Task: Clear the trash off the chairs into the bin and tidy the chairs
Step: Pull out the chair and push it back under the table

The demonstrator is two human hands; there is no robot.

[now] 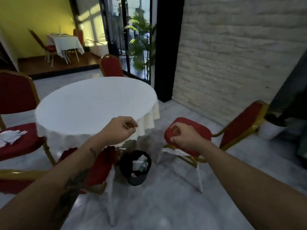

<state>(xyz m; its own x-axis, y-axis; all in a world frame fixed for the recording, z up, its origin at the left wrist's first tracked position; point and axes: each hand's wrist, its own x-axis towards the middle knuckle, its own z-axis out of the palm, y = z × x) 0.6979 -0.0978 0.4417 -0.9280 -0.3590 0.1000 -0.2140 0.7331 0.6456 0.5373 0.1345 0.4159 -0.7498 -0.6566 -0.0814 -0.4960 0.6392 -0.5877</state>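
Trash is already held in the black mesh bin [138,180] on the floor off the round white-clothed tabletop's [93,107] near edge. Crumpled white paper [11,136] is left on the left red padded chair [26,144]. The fingers of the right hand [184,136] are loosely curled and empty; what the left hand [120,129] grasps cannot be told.

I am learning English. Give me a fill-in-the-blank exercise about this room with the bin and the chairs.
1. The black bin stands on the ___.
2. The round table is covered by a ___ cloth.
3. Crumpled paper lies on the ___ of a red chair.
Missing words: floor; white; seat.
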